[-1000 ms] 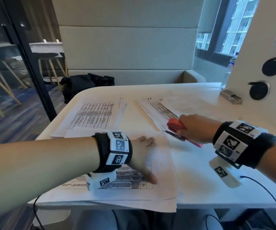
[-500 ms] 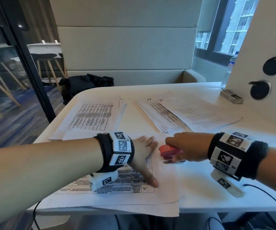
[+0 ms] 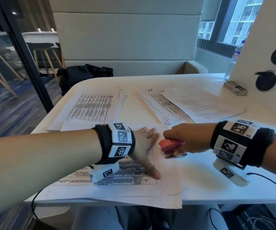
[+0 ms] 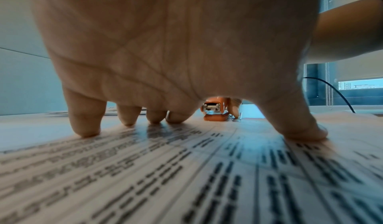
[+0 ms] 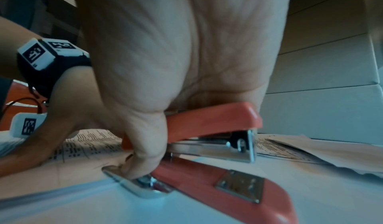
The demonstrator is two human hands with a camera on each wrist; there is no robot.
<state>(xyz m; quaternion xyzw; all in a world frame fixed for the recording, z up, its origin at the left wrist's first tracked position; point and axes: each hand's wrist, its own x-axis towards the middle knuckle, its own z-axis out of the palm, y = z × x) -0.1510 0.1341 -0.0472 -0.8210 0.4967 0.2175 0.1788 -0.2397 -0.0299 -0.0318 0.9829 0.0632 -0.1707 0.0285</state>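
Observation:
A stack of printed sheets (image 3: pixel 167 181) with a table on top lies at the near edge of the white table (image 3: pixel 225 188). My left hand (image 3: pixel 146 146) presses down on it with spread, straight fingers (image 4: pixel 85 126). My right hand (image 3: pixel 185 138) grips a red stapler (image 3: pixel 168 144) at the sheets' upper right corner, just right of the left fingertips. In the right wrist view the stapler (image 5: pixel 211 124) gapes, its red base (image 5: pixel 238 191) on the table and the thumb down by its metal hinge. The left wrist view shows the stapler (image 4: pixel 214 111) nose-on beyond the palm.
Two more piles of printed paper lie further back, one at the left (image 3: pixel 94 107) and one at the right (image 3: pixel 188 105). A small metal box (image 3: pixel 235 88) sits by the white panel at the right. A dark bag (image 3: pixel 84 75) lies on the bench behind. Thin cables (image 3: pixel 270 181) trail off the near right edge.
My right hand has carried the stapler from the far right pile leftward and toward me, to the corner of the near stack. The left hand has stayed pressed on the sheets.

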